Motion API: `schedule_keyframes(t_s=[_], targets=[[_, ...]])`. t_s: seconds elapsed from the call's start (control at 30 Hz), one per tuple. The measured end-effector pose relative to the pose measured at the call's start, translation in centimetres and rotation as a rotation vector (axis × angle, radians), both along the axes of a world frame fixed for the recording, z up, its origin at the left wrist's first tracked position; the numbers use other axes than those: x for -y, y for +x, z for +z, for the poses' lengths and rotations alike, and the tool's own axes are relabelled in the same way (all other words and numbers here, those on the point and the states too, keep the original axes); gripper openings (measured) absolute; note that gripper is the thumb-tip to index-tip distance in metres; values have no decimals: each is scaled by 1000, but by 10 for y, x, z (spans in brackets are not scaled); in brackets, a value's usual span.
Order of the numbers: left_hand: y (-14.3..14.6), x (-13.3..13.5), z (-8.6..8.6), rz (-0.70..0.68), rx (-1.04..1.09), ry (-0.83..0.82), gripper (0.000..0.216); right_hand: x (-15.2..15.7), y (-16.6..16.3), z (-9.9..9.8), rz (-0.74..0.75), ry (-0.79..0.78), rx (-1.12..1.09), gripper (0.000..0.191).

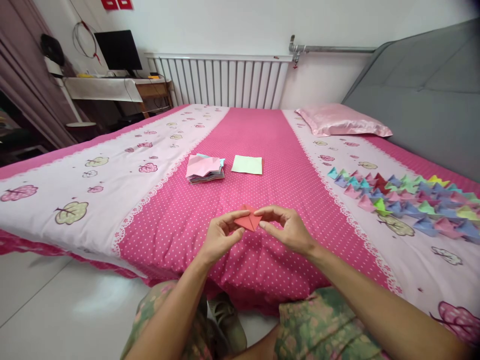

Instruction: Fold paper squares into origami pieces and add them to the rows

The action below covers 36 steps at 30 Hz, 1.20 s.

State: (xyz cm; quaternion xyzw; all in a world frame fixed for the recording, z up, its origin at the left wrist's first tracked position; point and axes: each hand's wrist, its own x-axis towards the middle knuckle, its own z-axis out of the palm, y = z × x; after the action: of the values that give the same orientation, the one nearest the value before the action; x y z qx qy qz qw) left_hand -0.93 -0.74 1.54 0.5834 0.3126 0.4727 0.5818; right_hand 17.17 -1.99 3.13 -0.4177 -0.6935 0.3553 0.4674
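Red folded paper [248,220] is held low over the pink dotted bedspread [262,165], near the bed's front edge. Left hand [221,235] pinches its left corner, thumb and fingers closed on it. Right hand [287,227] pinches the right corner, fingers likewise closed. At 11 o'clock from the hands lies a stack of paper sheets [205,169]; a pale green sheet [247,164] lies at 12 o'clock. At 3 o'clock, well apart, folded coloured pieces [405,197] lie in rows. A pink pillow [341,121] lies at 1 o'clock
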Motion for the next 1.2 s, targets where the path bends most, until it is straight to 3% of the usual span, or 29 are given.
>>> schedule_keyframes(t_s=[0.47, 0.8, 0.93, 1.07, 1.2], targets=[[4, 1, -5, 19, 4, 28, 27, 3, -2, -1, -119, 48, -3, 12], [9, 1, -11, 187, 27, -17, 20, 7, -7, -3, -194, 56, -87, 11], [5, 0, -7, 201, -77, 95, 12, 7, -6, -1, -133, 33, -72, 12], [0, -2, -2, 131, -155, 165, 10, 6, -4, 3, -17, 22, 3, 15], [-2, -2, -1, 96, -184, 185, 14, 6, -5, 4, -26, 56, 33, 15]])
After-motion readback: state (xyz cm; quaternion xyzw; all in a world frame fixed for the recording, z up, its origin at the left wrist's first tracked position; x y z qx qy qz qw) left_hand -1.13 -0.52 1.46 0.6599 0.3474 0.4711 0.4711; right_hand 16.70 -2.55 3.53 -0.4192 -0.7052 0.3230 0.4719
